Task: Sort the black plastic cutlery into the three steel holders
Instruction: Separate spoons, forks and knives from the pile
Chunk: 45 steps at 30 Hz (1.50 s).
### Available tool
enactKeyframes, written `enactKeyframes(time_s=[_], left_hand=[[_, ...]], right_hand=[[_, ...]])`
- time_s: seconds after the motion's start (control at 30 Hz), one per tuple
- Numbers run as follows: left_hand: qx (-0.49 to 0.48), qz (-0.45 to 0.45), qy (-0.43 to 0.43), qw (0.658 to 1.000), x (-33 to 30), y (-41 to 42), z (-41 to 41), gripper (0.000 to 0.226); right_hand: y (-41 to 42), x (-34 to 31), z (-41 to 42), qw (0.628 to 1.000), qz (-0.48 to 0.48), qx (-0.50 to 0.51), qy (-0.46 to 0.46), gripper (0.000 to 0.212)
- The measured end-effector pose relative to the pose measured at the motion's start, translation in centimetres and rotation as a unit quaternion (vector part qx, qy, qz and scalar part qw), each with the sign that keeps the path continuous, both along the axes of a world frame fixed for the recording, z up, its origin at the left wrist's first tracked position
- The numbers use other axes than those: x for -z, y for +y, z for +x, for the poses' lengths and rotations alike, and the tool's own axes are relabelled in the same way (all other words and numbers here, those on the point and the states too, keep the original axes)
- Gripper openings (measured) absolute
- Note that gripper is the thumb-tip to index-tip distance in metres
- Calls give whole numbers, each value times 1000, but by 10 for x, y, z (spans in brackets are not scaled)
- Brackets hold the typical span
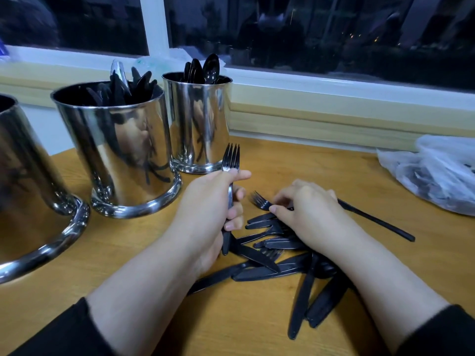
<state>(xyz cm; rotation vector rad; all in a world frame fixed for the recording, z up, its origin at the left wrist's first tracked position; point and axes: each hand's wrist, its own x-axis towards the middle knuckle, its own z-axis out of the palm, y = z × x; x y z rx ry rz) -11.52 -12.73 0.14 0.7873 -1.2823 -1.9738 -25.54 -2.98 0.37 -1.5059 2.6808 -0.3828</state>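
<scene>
My left hand (pixel 208 214) grips a black fork (pixel 230 158) upright by its handle, tines up, just in front of the steel holders. My right hand (pixel 305 214) pinches a second black fork (pixel 259 200) lying on the table, its handle running out to the right. Under and below both hands lies a pile of black cutlery (pixel 277 268), knives and forks mixed. Three steel holders stand at the left: the near one (pixel 28 188), whose inside is not visible, the middle one (pixel 120 150) with black knives, and the far one (pixel 198 119) with black spoons.
A clear plastic bag (pixel 437 173) with dark cutlery inside lies at the right edge of the wooden table (pixel 321 170). A window sill and a dark window run along the back. Crumpled clear plastic sits behind the holders.
</scene>
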Motion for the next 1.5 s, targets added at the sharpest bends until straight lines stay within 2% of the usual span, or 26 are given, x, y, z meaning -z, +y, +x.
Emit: enactKeyframes(time_s=[0.1,0.3,0.47,0.53,0.67,0.8,0.93,1.0,1.2,1.33,1.43,1.5], left_hand=[[8,-11,-2,1000,1,1,1,25],[12,-31,-12,999,2,1,1,25],[14,-34,-15,999,1,1,3,24],[15,-40,-17,999,0,2,3,24],[14,-33,-10,999,-1,1,3,25],[20,-26,-7,999,-5,4,4,24],[22,-47,-11,999,-7,8,5,25],[24,-61,-6,998,-9,8,5,26],[90,-115,-8,989,-13,14,9,29],[109,-155,-34,981,-14,17,12,36],[119,-149,-51,980,-13,15,14,41],[118,-147,-58,980,-12,15,14,42]], right_hand=[[-2,2,1,1000,-26,3,-16,11],[0,0,-1,998,-37,-1,-51,7],[7,-2,-4,998,-31,-28,-46,24],[6,0,-4,994,-80,-30,-66,25],[4,1,-6,963,-238,3,-129,19],[8,-6,-7,924,-338,37,-175,10],[13,-18,3,873,-435,18,-219,11],[13,-22,7,849,-458,-6,-263,12],[7,-21,23,824,-419,-40,-380,9],[7,-19,26,859,-340,-87,-374,18],[12,-23,19,911,-324,-57,-247,13],[26,-30,6,922,-342,-17,-181,17]])
